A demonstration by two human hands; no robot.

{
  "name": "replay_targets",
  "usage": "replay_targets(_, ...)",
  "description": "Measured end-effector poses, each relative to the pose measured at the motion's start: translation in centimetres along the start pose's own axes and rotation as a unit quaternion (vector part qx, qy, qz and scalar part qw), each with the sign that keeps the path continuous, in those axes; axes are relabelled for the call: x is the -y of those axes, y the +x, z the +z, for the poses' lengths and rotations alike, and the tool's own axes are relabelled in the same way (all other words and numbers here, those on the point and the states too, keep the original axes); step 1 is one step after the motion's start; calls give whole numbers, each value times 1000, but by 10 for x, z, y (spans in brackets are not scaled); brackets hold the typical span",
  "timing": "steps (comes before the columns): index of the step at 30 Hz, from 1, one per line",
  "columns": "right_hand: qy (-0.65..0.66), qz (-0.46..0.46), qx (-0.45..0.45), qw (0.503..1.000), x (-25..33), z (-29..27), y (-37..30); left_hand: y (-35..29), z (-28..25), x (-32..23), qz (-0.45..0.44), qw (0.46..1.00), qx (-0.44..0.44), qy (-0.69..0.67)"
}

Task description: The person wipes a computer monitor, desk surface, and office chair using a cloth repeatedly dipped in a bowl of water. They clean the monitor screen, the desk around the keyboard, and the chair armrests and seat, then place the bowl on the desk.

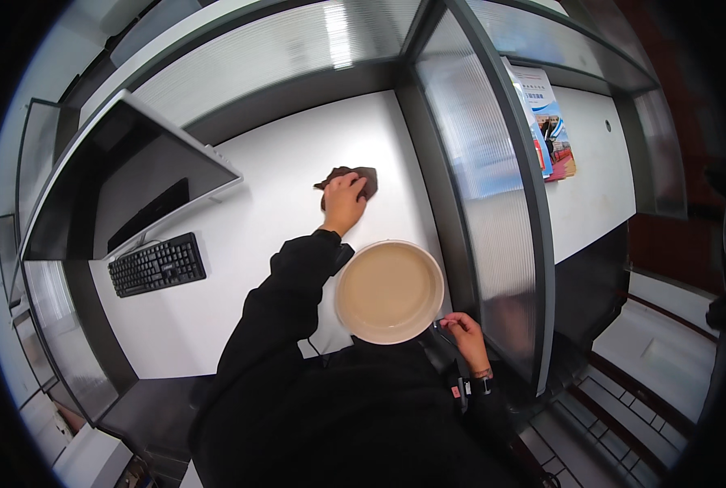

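Note:
A dark brown cloth (368, 180) lies bunched on the white desk. My left hand (345, 199) presses down on it from above, fingers bent into its folds. Between my left forearm and the desk divider is a round, pale basin (390, 293) near the front edge of the desk. Its inside looks beige; whether it holds water I cannot tell. Low beside the basin's right side, my right hand (467, 335) has its fingers curled together. A small dark bit shows at its fingertips, too small to name.
A monitor (119, 187) and a black keyboard (158, 265) stand on the left of the white desk (281, 154). A ribbed translucent divider (493, 211) rises on the right. Beyond it, printed booklets (548, 122) lie on a neighbouring desk.

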State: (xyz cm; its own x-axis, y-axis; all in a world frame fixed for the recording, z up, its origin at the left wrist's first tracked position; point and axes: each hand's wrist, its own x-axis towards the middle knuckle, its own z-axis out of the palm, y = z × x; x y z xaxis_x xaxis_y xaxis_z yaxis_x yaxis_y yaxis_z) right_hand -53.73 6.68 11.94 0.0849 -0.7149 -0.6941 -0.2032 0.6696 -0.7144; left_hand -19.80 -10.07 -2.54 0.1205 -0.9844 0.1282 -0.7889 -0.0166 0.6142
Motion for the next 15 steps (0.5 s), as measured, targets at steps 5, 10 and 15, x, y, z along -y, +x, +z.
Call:
replay_targets(5, -3, 11, -5, 1000, -3, -1, 4, 10, 6, -15, 115, 983, 119, -76)
replay_targets(10, -6, 1, 1, 1000, 5, 2, 11, -14, -20, 2, 156, 961, 216, -80)
replay_targets(15, -21, -24, 28, 999, 15, 12, 8, -70, -52, 25, 93, 980, 165, -63)
